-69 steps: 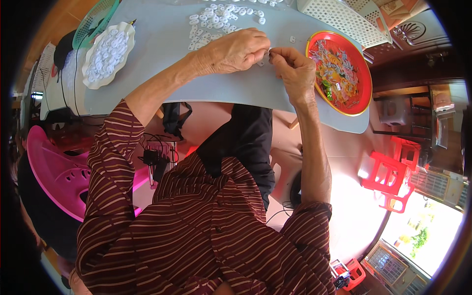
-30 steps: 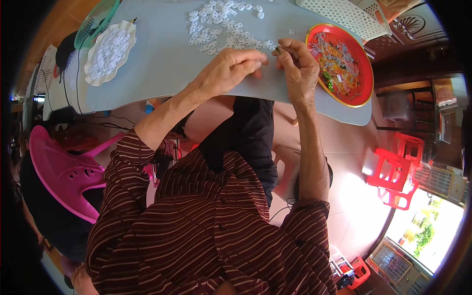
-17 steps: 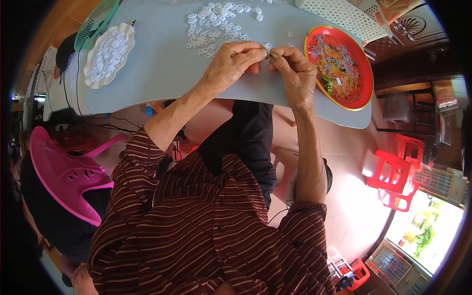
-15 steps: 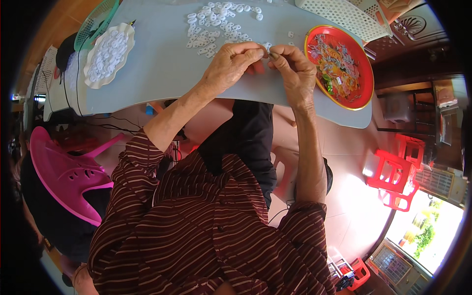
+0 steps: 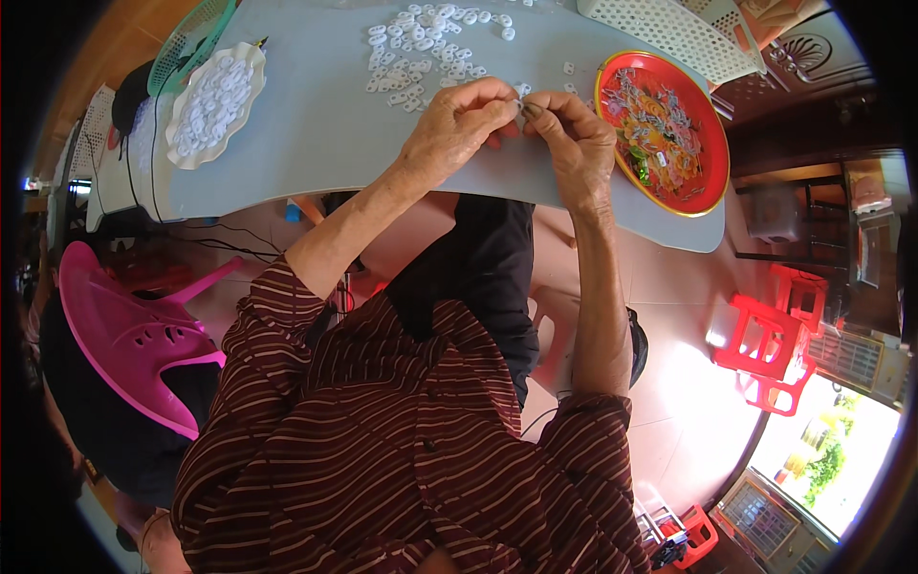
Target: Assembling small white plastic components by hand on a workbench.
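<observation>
My left hand (image 5: 463,122) and my right hand (image 5: 576,136) meet above the table's near edge, fingertips almost touching. The left thumb and forefinger pinch a small white plastic piece (image 5: 520,103), mostly covered by the fingers. My right hand is closed in a pinch against it; whatever is between those fingertips is too small to make out. Beyond my left hand lies a loose heap of white oval plastic pieces with holes (image 5: 419,46). To the right of my right hand, a round red tray (image 5: 706,182) with a gold rim holds many small grey slivers over a patterned bottom.
A scalloped cream dish (image 5: 256,80) full of white pieces stands at the left, beside a green mesh basket (image 5: 187,46). A white perforated basket (image 5: 660,40) sits at the far right, next to another person's hand (image 5: 771,21). The grey table (image 5: 287,124) curves toward me.
Both hands stay at nearly the same spot, with small shifts of the fingers around the white piece. The whole view has moved slightly; the heap and tray look unchanged.
</observation>
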Motion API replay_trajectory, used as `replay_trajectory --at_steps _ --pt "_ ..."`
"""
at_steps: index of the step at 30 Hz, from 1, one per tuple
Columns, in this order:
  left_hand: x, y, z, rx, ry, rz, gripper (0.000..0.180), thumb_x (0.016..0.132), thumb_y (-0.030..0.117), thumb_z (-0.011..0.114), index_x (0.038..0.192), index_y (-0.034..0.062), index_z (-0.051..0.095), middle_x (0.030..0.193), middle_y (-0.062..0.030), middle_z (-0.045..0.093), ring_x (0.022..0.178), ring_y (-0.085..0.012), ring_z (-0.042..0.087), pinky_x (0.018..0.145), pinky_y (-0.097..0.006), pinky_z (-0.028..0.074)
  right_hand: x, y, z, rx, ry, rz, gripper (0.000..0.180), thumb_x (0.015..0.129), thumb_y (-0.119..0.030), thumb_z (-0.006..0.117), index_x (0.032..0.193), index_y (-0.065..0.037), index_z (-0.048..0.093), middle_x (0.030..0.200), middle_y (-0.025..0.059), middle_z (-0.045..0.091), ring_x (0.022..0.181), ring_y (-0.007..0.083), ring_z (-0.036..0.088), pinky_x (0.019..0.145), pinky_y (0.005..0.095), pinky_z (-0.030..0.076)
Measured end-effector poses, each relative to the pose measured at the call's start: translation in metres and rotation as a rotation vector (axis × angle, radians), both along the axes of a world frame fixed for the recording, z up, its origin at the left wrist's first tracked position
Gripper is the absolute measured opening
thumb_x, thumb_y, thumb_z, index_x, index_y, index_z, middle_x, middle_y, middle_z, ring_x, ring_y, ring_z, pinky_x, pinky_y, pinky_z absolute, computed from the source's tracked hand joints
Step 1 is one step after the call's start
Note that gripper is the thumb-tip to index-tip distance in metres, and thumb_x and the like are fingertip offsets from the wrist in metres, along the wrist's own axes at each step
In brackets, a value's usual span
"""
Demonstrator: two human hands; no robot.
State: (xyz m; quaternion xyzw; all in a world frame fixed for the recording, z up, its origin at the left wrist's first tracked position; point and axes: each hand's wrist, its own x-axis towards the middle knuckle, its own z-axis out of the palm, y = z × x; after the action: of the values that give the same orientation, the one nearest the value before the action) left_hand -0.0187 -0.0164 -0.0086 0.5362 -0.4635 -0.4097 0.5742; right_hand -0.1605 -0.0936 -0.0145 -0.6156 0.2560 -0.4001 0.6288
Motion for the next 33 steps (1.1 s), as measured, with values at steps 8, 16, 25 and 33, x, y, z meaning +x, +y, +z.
replay_trajectory --at_steps 8,16,25,33 --pt "0.004 0.002 -0.001 0.024 0.023 -0.108 0.015 0.089 0.013 0.057 0.095 -0.0005 0.061 0.084 -0.0048 0.061 0.079 -0.0116 0.058 0.072 -0.025 0.046 0.002 0.000 -0.003 -0.009 -0.057 -0.031 0.011 0.086 -0.005 0.064 0.094 0.001 0.066 0.076 0.0010 0.064 0.070 0.0061 0.056 0.066 0.0199 0.047" --pt "-0.004 0.005 -0.002 0.034 0.431 -0.067 0.013 0.089 0.011 0.056 0.091 -0.0017 0.060 0.085 -0.0080 0.061 0.077 -0.0153 0.061 0.067 -0.026 0.048 -0.001 0.000 0.003 0.034 0.022 -0.025 0.010 0.086 -0.007 0.064 0.092 0.000 0.067 0.074 0.0013 0.064 0.067 0.0060 0.056 0.063 0.0199 0.047" --pt "0.000 0.008 0.010 0.092 0.150 -0.119 0.018 0.090 0.017 0.052 0.092 0.0004 0.057 0.080 -0.0048 0.056 0.075 -0.0123 0.055 0.070 -0.026 0.044 0.000 -0.004 -0.002 -0.045 -0.049 0.074 0.008 0.087 -0.004 0.061 0.094 -0.001 0.063 0.080 -0.0006 0.061 0.072 0.0058 0.054 0.068 0.0202 0.046" --pt "0.007 0.005 0.005 0.066 0.063 -0.077 0.018 0.088 0.016 0.050 0.086 0.0002 0.058 0.072 -0.0052 0.060 0.066 -0.0117 0.057 0.063 -0.026 0.048 0.000 -0.002 0.003 -0.036 -0.032 0.111 0.011 0.086 0.000 0.059 0.097 -0.001 0.059 0.082 0.0009 0.061 0.075 0.0070 0.056 0.069 0.0213 0.047"
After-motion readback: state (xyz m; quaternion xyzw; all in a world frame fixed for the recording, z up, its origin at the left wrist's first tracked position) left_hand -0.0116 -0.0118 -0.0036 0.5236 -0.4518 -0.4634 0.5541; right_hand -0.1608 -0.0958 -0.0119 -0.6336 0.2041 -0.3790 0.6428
